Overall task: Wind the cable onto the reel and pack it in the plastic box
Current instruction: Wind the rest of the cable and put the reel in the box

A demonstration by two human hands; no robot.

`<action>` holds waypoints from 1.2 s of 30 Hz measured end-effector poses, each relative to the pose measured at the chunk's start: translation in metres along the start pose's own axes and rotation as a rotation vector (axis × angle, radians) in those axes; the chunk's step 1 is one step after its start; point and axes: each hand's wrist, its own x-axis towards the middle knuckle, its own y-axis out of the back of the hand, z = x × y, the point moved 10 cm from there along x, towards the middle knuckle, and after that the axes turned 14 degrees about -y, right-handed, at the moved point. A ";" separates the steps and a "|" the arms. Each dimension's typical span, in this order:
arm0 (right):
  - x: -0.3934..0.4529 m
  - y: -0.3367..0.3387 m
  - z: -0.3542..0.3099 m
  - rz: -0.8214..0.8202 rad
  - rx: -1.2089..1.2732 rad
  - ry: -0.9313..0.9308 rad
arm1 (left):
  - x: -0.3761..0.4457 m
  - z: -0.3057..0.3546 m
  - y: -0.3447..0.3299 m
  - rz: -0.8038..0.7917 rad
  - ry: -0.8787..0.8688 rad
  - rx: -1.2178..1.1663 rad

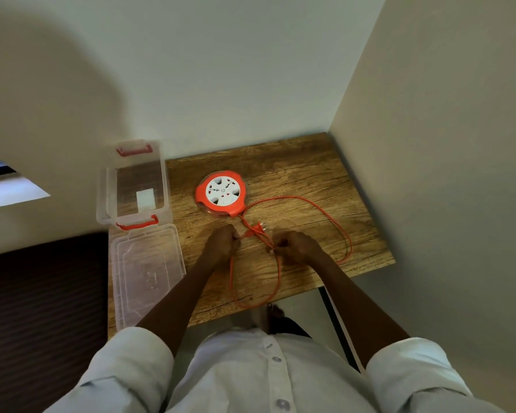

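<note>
Both forearms reach forward over the wooden counter (295, 174), wrists low and knuckles up. The left hand (221, 242) is curled around the orange cable (337, 222); the right hand (298, 245) pinches it too, though its fingertips seem partly hidden. The cable lies in loose loops, unwound, its plug (259, 228) between the hands. The reel (221, 193) sits just beyond, beside the open plastic box (107, 186), whose lid (146, 272) lies flat.

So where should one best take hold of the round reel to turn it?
Judging by its pose, grip the reel by its orange rim, from above at the far-left side. It lies flat on the table, and the cable leaves at the near-right edge, so that side stays free.
</note>
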 end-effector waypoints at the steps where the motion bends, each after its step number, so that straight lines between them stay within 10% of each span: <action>1: 0.000 -0.001 -0.001 -0.004 -0.003 0.007 | -0.002 -0.005 -0.001 -0.014 0.041 -0.038; 11: -0.005 0.024 0.012 -0.049 0.663 0.030 | -0.015 -0.022 -0.013 -0.019 0.252 -0.288; 36: -0.007 0.009 0.007 -0.150 0.850 -0.049 | 0.005 0.014 -0.055 0.108 0.328 -0.720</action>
